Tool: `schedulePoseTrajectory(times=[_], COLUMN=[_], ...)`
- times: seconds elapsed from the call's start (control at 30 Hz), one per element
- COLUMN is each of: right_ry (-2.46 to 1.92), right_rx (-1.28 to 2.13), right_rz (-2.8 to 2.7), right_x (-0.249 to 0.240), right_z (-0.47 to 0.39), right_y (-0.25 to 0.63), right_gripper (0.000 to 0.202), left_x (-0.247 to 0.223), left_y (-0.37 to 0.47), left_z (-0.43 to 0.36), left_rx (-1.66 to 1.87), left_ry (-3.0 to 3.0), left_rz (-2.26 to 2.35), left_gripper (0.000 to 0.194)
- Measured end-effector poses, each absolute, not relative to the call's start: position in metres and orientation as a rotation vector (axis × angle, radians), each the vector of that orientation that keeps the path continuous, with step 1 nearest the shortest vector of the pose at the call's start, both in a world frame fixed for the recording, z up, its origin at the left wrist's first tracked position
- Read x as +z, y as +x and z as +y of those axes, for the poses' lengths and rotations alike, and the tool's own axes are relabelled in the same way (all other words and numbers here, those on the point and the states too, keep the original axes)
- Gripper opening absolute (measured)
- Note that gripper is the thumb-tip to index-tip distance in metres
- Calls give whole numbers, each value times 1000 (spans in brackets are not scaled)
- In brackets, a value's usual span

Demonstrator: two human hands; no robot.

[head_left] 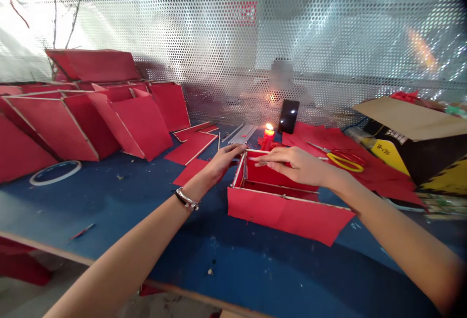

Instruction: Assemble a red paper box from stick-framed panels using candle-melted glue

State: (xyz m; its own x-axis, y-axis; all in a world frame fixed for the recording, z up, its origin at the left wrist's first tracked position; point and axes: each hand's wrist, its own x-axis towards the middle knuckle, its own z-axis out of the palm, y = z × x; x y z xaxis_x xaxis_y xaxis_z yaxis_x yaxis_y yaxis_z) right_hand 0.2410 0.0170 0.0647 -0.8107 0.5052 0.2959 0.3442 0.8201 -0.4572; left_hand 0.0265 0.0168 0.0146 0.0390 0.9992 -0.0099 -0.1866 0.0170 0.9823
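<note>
In front of me on the blue table sits a red paper box frame (288, 213), open at the top and edged with thin pale sticks. My left hand (223, 161), with bracelets at the wrist, pinches the frame's far left corner. Over the frame's inside, my right hand (295, 165) lies with fingers stretched toward that same corner, close to the far panel; whether it touches is unclear. Just behind the frame burns a red candle (268, 138). Red sheets with sticks (197, 147) lie to the left of it.
Several finished red paper boxes (134, 118) stand at the left, near a white ring (54, 173). Yellow-handled scissors (345, 161) rest on red paper at the right, before a black and yellow carton (412, 143). A phone (288, 116) leans against the perforated metal screen (211, 55).
</note>
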Motion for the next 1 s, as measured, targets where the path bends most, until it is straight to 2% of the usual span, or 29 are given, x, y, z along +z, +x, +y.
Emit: schedulePoseTrajectory(times=[0.23, 0.63, 0.87, 1.0], right_ry=[-672, -652, -615, -594], right_rx=[481, 641, 692, 839], right_rz=[-2643, -2650, -2655, -2623], right_x=[66, 62, 58, 53], right_z=[13, 11, 14, 16], right_y=[238, 234, 232, 231], right_gripper=[35, 34, 33, 33], left_x=[6, 25, 19, 16], left_y=[20, -2, -4, -4], left_z=[25, 28, 30, 33], left_rx=[1216, 1071, 1063, 1086], left_ry=[1199, 1967, 1993, 2017], left_rz=[1061, 1162, 1100, 1070], left_gripper=[31, 34, 32, 29])
